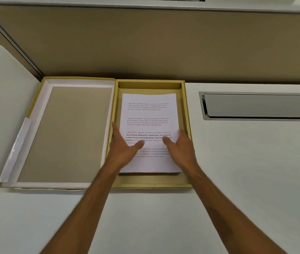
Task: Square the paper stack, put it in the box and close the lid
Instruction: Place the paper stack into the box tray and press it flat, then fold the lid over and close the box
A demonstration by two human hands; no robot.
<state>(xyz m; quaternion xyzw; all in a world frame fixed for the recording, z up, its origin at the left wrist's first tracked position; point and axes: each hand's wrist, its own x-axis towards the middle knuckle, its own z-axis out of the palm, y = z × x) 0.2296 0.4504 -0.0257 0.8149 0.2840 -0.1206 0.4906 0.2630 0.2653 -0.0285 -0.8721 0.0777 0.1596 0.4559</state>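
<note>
A white stack of printed paper [150, 114] lies flat inside the tan cardboard box [151, 182], with tan floor showing on all sides of it. The box's lid [68, 134] lies open flat to the left, joined along the box's left wall, its inner side up. My left hand [122, 146] rests at the stack's left edge, fingers along the side and thumb on the top sheet. My right hand [180, 145] mirrors it at the right edge, thumb on the sheet. Both hands are spread and grip nothing.
The box sits on a white desk [237, 180] against a tan partition wall [145, 43]. A grey metal cable hatch [259, 106] is set into the desk to the right. A white curved surface [0, 88] lies at the left.
</note>
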